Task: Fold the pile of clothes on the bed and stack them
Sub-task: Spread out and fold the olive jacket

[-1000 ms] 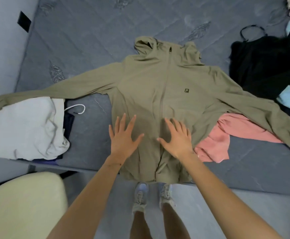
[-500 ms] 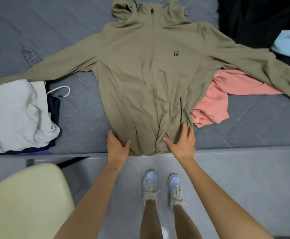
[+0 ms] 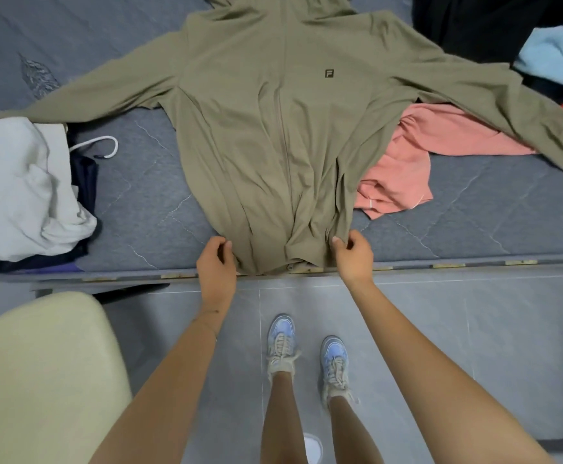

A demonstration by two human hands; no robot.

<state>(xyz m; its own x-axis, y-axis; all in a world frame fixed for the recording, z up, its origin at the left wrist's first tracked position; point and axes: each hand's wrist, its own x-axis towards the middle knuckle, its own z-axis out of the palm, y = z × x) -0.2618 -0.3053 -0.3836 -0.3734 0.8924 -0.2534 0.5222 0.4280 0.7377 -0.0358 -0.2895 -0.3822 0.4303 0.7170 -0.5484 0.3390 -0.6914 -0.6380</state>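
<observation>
Fingers of right hand pinching jacket hem at its 5 o'clock corner; left hand curled at the 7 o'clock corner, grip not clear. Spread front-up on bed, hem at near edge, sleeves out to 9 and 3 o'clock. Under sleeve at 4 o'clock, pink top; white garment at 9, black clothes at 1.

A pale yellow chair seat sits at my lower left on the grey tiled floor. My blue sneakers stand side by side on the tiles, laces pale and loose.
</observation>
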